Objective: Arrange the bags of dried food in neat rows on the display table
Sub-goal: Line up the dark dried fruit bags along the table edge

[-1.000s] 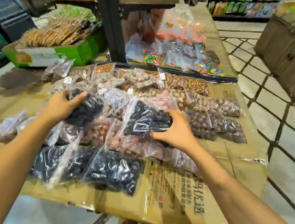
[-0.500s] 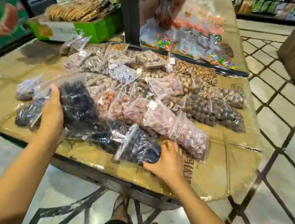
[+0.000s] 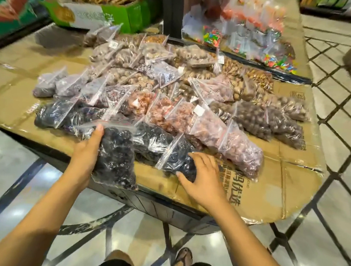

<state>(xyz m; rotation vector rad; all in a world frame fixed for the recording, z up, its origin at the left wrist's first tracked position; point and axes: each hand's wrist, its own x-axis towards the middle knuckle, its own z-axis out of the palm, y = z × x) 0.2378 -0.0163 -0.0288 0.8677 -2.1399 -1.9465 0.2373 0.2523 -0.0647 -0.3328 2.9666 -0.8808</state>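
Note:
Clear zip bags of dried food lie in rows on the cardboard-covered display table (image 3: 270,195). My left hand (image 3: 87,153) grips a bag of black dried fruit (image 3: 115,159) at the table's front edge, thumb on its zip top. My right hand (image 3: 202,177) rests with spread fingers on another dark bag (image 3: 177,156) lying beside it in the front row. Behind them runs a row of pinkish-brown bags (image 3: 212,127), then round brown nuts (image 3: 261,120) at the right and purple-grey bags (image 3: 69,84) at the left.
A green carton of stick snacks (image 3: 108,14) stands at the back left. A black post (image 3: 173,11) rises behind the rows, with bags of coloured sweets (image 3: 247,33) to its right. Tiled floor lies to the right; my feet (image 3: 183,257) are under the front edge.
My left hand has brought its black bag rightward to the front row, beside the bag under my right hand. My right hand has opened flat on its bag. The view has pulled back.

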